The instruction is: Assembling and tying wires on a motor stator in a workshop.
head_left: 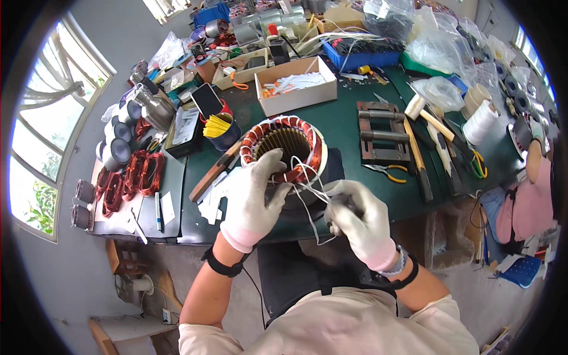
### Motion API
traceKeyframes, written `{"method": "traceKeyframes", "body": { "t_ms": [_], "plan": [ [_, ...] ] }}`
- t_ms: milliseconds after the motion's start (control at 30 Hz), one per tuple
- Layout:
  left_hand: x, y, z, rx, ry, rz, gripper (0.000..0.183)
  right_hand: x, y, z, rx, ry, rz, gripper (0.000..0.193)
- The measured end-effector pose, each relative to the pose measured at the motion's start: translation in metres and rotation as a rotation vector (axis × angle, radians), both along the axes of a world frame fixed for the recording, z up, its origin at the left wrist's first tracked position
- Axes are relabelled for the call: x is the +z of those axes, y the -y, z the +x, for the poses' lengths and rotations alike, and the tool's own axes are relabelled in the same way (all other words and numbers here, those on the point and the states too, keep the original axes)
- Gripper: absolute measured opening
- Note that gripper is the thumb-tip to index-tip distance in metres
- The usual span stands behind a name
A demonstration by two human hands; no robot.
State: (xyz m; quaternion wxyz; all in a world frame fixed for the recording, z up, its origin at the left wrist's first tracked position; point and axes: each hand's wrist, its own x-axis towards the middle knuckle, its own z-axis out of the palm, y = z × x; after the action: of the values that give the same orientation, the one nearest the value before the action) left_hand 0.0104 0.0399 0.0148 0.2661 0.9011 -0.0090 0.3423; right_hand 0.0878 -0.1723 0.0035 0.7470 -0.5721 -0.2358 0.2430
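A motor stator with a ring of copper windings stands at the near middle of the table, its slotted bore facing up. White cord is looped around its windings. My left hand, in a white glove, is closed on the stator's near-left rim, fingers over the winding and thumb low in front. Loose white cord runs from the near side of the winding to my right hand. That hand, also gloved, is closed, with the cord at its fingertips; a slack loop hangs below. The fingertips themselves are partly hidden.
A wooden-handled tool lies left of the stator. Beyond it stand a cup of yellow strips and a white box. To the right are a metal fixture, pliers, hammers and a thread cone. Copper coils lie left.
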Motion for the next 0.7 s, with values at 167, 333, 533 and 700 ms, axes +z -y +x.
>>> {"method": "traceKeyframes", "body": {
  "t_ms": [167, 333, 533, 700],
  "plan": [
    [-0.002, 0.003, 0.003, 0.035, 0.035, 0.02, 0.055, 0.023, 0.024, 0.019, 0.077, 0.363, -0.002, 0.022],
    [-0.009, -0.003, 0.005, 0.009, 0.032, -0.009, 0.049, 0.063, 0.061, 0.005, -0.309, 0.633, -0.169, 0.029],
    [-0.016, 0.005, 0.024, 0.019, 0.204, 0.061, 0.05, -0.021, 0.159, 0.004, -0.107, -0.096, -0.781, 0.024],
    [-0.009, -0.002, 0.018, -0.03, 0.022, 0.013, 0.033, -0.233, 0.375, -0.032, -0.001, 0.378, -1.888, 0.022]
  ]
}}
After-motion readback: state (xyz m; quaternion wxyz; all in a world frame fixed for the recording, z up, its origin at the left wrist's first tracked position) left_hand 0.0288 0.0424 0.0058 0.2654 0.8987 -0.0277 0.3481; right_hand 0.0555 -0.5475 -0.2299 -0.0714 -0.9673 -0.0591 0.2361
